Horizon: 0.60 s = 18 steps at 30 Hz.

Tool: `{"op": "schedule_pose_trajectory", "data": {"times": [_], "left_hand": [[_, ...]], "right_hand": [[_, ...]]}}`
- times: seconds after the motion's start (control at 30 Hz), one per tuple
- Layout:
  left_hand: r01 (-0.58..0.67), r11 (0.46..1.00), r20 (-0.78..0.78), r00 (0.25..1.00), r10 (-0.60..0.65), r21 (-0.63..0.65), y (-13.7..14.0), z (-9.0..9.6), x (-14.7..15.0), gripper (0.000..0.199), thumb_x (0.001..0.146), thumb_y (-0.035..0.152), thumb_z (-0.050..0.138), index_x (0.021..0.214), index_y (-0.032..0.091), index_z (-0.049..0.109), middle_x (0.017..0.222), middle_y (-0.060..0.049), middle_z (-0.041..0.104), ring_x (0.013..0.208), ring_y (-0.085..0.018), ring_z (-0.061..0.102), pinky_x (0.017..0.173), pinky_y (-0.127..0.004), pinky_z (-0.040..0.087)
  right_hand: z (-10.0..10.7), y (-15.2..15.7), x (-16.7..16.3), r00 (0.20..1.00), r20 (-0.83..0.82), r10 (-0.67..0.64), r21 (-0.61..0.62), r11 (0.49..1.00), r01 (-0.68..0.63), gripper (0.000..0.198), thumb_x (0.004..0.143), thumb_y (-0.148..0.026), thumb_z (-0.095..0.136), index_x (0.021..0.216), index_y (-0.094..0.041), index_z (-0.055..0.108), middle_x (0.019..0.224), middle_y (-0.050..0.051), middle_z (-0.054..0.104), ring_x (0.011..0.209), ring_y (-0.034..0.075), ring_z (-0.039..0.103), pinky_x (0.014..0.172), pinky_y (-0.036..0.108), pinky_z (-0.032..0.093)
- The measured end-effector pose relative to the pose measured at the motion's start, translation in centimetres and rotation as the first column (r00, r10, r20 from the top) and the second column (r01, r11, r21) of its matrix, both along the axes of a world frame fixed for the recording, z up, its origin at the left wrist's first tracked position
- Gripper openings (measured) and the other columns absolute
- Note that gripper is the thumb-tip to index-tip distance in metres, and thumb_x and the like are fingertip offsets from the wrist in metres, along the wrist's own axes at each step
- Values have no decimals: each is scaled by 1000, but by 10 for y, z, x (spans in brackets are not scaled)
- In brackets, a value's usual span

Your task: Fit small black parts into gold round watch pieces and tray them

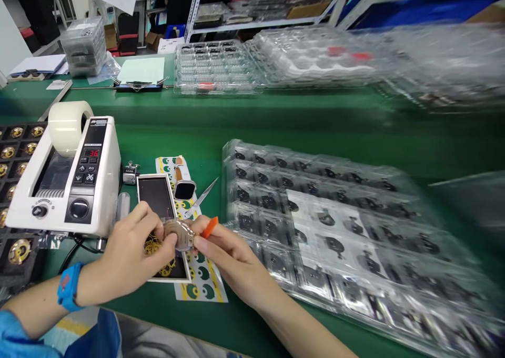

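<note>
In front of me, over a white-rimmed black tray [183,274], a round silvery watch case [180,236] is held between both hands. My left hand [136,239], with a blue wristband [70,287], pinches its left side with thumb and fingers. The fingers of my right hand [236,255] grip its right edge, and a small orange tab [210,227] sticks out between them. Gold-coloured ring-like parts [168,268] lie in the tray under my hands. Just behind them are a smartwatch [184,190] with a tan strap and pointed tweezers [203,196].
A white tape dispenser [106,189] stands left, beside a black compartment tray [27,237] of gold parts. A yellow-and-green sticker sheet [203,289] lies under the small tray. Clear blister trays [268,231] with dark parts fill the right. More clear trays [215,68] sit on the back ledge.
</note>
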<state>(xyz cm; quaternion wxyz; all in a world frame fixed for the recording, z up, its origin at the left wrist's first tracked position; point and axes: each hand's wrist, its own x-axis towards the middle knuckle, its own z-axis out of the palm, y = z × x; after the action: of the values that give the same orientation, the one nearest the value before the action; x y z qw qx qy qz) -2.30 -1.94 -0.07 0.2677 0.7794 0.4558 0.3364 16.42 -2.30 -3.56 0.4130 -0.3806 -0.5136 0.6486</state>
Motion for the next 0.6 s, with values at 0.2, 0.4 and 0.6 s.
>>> {"op": "schedule_pose_trajectory", "data": {"times": [0.2,0.4,0.6], "left_hand": [[1,872,113,992,-64,490,-4,3,-2,23,88,-1,48,99,16,57,93,-5,54,84,-15,56,68,-25,49],[250,915,71,956,-286,316,6,-4,-4,27,86,33,70,109,20,68,134,-17,56,131,-32,46,107,-54,39],[327,901,131,918,-374,284,6,-15,0,38,75,40,78,101,16,65,121,-17,66,122,-29,57,115,-46,34]], "right_hand": [[9,-2,3,997,-72,-16,-65,998,11,43,78,-63,66,71,-22,57,69,-1,49,63,15,47,63,27,43],[1,-10,-7,981,-192,32,-182,981,-68,40,74,-60,72,76,-21,64,73,1,58,68,17,54,66,28,46],[-10,-27,-10,986,-164,-12,-325,945,-42,39,74,-57,72,97,-26,72,93,10,71,90,29,67,86,46,51]]}}
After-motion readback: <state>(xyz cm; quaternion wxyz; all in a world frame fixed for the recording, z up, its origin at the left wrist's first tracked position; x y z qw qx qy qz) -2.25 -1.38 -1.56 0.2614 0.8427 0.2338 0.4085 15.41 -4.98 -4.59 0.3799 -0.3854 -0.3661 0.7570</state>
